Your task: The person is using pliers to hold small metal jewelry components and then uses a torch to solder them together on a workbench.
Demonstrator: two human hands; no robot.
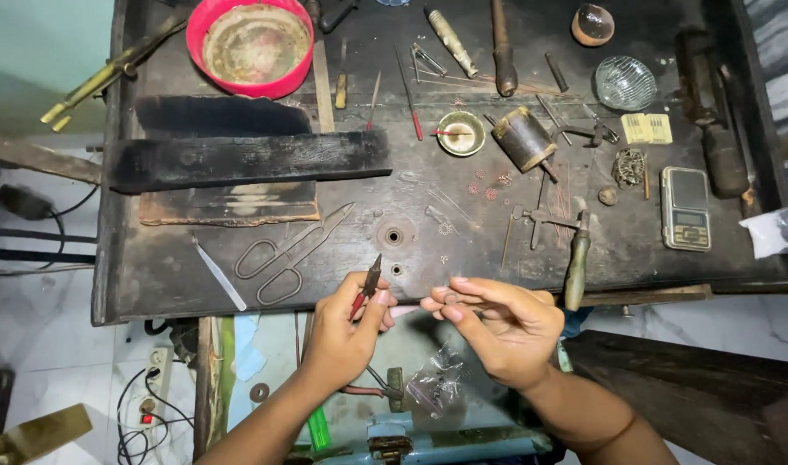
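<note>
Here, just below the large scissors (292,250), the left hand (347,331) pinches red-handled pliers (368,284) while the right hand (497,323) pinches a tiny metal piece (450,299); bracing both wrists and bringing the tips together slowly should help.

Evenly lit overhead view of a dark workbench (514,250), sharp at centre, slightly bowed at the margins.

Soft, diffuse light falls from above and casts only faint, short shadows beneath the scissors (292,251) and the hammer (577,263). The bench surface reads dark and matte, while the pale floor tiles (32,336) at left appear bright without clipping. Small highlights glint on the glass dish (625,83) and the rim of the red bowl (206,24). The left hand (347,331) and right hand (497,323) are well exposed, with slight softness at the fingertips (434,306). Wide-angle curvature bends the bench edges toward the frame corners.
</note>
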